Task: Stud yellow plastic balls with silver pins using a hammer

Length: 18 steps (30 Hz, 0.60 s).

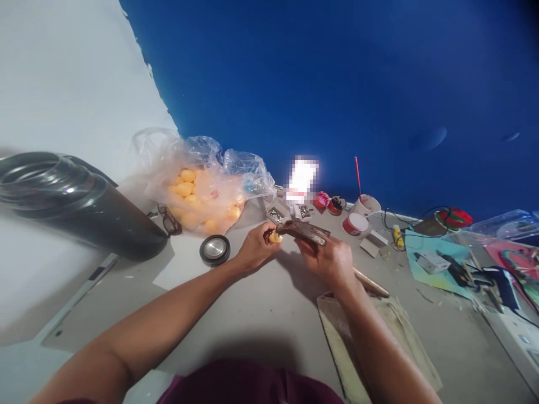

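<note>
My left hand (256, 247) is closed around a small yellow rounded piece (275, 238), pinched at the fingertips. My right hand (328, 261) grips a worn, rusty-brown metal tool (305, 231); its exact kind is unclear. The tool's narrow front end is at the yellow piece, and I cannot tell whether they touch. A brownish rod or handle (373, 282) shows past my right wrist; whether it belongs to the tool is hidden. Just beyond my hands are small open boxes (275, 215) of shiny metal bits. Left of them, a clear plastic bag (206, 196) holds several yellow egg-shaped pieces.
A large dark bottle (84, 207) stands at left, near a round black-rimmed lid (215, 249). Paint pots (355, 223) and a white cup (367, 205) with a red stick line the back. A folded cloth (379, 342) lies under my right forearm. Cables and a teal sheet (425, 258) occupy the right.
</note>
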Motion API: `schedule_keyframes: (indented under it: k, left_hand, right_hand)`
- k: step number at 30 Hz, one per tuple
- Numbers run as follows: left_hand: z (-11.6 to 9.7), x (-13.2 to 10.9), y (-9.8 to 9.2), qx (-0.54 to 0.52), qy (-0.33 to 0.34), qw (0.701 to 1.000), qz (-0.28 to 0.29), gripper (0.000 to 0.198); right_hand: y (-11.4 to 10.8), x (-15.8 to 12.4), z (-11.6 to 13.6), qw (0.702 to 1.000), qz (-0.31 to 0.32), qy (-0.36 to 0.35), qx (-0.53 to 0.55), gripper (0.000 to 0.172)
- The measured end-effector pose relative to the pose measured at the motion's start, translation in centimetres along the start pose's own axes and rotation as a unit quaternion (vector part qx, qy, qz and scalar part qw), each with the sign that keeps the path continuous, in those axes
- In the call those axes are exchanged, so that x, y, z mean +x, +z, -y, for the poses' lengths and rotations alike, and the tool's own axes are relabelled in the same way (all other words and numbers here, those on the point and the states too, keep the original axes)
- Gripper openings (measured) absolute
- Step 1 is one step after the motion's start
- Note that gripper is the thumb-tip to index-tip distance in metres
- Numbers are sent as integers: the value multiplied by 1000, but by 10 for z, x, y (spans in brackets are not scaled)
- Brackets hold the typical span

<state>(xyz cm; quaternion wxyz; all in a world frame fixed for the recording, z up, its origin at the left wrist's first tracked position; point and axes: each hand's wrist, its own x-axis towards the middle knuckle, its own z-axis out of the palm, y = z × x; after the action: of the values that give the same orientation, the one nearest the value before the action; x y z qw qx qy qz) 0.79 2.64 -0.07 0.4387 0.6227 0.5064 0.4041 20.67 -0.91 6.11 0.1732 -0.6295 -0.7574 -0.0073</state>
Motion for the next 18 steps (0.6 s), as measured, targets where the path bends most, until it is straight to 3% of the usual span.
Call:
schedule_keyframes:
  k: [3, 7, 12, 16, 18]
  left_hand:
    - [1, 0, 1, 11, 4, 1000, 5, 33]
    - [0, 0, 0, 20, -1, 1000, 0, 35]
    - [-2, 0, 0, -50, -11, 998, 18, 38]
    - [1, 1, 1, -63, -6, 998, 29, 37]
    - [2, 1, 2, -72, 0, 997, 36, 36]
  right_hand:
    - [-5, 1, 2, 999, 34, -1, 5, 33]
    - [-9, 1, 2, 1000, -14, 9, 13, 36]
    - [-9, 1, 1, 1000, 17, 7, 17, 33]
    - [-7, 1, 1, 999, -27, 5, 28, 34]
    - [-6, 1, 1, 1000, -18, 7, 21, 34]
